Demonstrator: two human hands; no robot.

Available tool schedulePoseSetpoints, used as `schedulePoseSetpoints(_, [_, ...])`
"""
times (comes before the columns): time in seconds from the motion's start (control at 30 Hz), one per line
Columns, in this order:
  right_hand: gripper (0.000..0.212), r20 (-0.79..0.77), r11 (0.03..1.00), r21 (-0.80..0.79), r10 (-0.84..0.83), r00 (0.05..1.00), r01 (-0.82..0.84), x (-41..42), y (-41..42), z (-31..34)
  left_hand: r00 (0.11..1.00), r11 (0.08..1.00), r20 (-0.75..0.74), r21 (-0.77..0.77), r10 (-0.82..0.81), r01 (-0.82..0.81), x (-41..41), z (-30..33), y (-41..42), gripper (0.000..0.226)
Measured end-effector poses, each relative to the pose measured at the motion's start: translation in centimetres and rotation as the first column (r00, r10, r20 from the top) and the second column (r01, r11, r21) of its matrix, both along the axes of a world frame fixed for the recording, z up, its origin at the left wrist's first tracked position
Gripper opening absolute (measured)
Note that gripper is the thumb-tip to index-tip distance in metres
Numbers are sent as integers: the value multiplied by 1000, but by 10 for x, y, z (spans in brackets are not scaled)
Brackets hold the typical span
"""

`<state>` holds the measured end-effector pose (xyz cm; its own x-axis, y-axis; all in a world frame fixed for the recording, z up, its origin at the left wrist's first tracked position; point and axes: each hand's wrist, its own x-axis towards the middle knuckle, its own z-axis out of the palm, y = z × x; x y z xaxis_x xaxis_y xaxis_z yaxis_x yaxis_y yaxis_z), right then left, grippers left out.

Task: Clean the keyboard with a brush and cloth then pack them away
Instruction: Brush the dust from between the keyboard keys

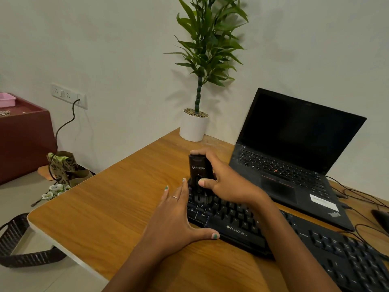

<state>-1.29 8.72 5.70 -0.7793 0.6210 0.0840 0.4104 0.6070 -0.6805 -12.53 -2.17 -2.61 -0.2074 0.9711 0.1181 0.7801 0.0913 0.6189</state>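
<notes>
Two bare forearms reached forward over a wooden surface [101,209]. The left hand [174,220] lay flat and relaxed, fingers straight and spread on the wood, thumb resting against the front left corner of a black keyboard [248,228] that ran diagonally off to the lower right. A ring [174,198] showed on one finger. Just beyond, the right hand [227,182] gripped an upright black brush [199,169] with pale lettering on its handle, fingers curled over the top and thumb against its front. Its dark bristle end met the keys at the keyboard's far left end, though the bristles were blurred. Behind the keyboard on the right stood an open black laptop [294,148] with a dark screen, cables [357,199] trailing beside it. At the surface's far edge, near the wall, stood a white pot with a tall green plant [195,125]. On the floor to the left sat a small patterned bag [63,165] and a dark strap [19,245], with a maroon cabinet [23,140] farther back.
</notes>
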Motion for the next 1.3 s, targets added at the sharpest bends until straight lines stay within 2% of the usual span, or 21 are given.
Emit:
schedulePoseSetpoints(0.13, [63,-88,980,114,-154,984,164,0,2,-12,1000,1000,5,0,10,-10,-1,-4,2,141])
schedulePoseSetpoints(0.27, [61,-75,998,-23,-55,996,53,6,5,-4,1000,1000,5,-1,7,-7,-1,-4,1,140])
schedulePoseSetpoints(0.3, [61,-76,998,-16,-59,995,58,6,5,-4,1000,1000,4,-1,10,-10,-1,-4,1,140])
schedulePoseSetpoints(0.43, [64,-133,961,181,-186,974,208,0,3,-18,1000,1000,-3,-4,21,-21,-1,-4,1,141])
schedulePoseSetpoints(0.6, [63,-62,998,-23,-59,996,57,8,7,-2,1000,1000,8,-1,12,-12,0,-4,2,142])
schedulePoseSetpoints(0.73, [63,-85,986,82,-135,987,142,6,3,-6,1000,1000,13,-4,18,-18,0,-2,0,142])
schedulePoseSetpoints(0.8, [63,-104,997,12,-73,992,75,8,0,-6,999,1000,29,13,20,-20,0,-3,0,143])
schedulePoseSetpoints(0.87, [60,-94,991,-125,34,995,-46,11,-4,1,999,998,40,67,0,-3,-1,-4,1,143])
schedulePoseSetpoints(0.93, [59,-66,985,-146,88,994,-97,11,-8,4,1000,993,15,121,-11,9,-1,-2,1,142])
schedulePoseSetpoints(1.07, [63,-164,983,81,-151,975,166,2,-7,-13,999,998,-7,44,40,-39,4,13,-8,134])
schedulePoseSetpoints(1.13, [64,-232,970,91,-199,952,225,1,-6,-21,999,999,-9,13,50,-49,5,17,-11,133])
schedulePoseSetpoints(1.23, [62,-233,997,-65,-65,970,52,2,-6,-14,998,998,20,-20,56,-55,5,21,-11,138])
schedulePoseSetpoints(1.3, [61,-205,996,-87,-8,979,-10,-1,-7,-12,998,999,38,-12,53,-53,6,22,-11,141])
